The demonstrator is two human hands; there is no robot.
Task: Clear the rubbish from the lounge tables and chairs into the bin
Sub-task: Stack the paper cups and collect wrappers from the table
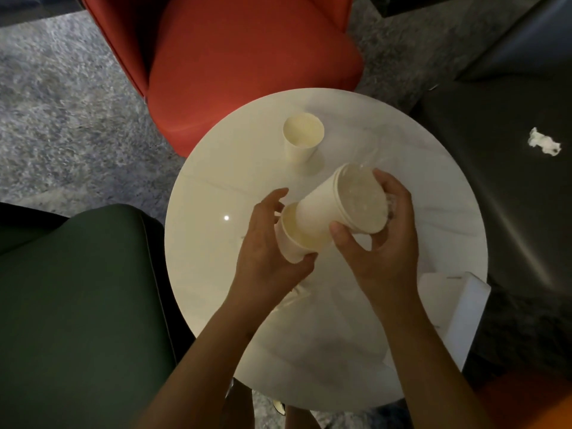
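Carpet [62,103]: grey, mottled, blurred at the frame edges. Green chair [77,305]: lower left, cut off by the frame. Red chair [247,66]: top centre, seat front just beside the bench, back cut off. Dark chair [510,181]: right side, outline hard to follow in the dim light. Bench [216,187]: round, pale, glossy; near edge hidden by both forearms. White sheet [464,308]: flat item at the bench's right edge, overhanging it; whether paper or a box cannot be told. Right hand [387,243]: fingers [382,181] and thumb curled round the rim end of the upper cup [328,209]. This is tilted, mouth toward the camera, its rim ridged as if several are nested; the contents are clear and crinkled, not identifiable. Left hand [266,261]: grips the lower cup [291,243] from the side, the fingertips partly hidden behind it. The upper cup's base sits in the lower cup's mouth, depth hidden; both are held above the bench centre. Standing cup [301,140]: upright on the bench's far side, apart from both hands. Crumpled tissue [543,143]: white, on the dark chair's seat.
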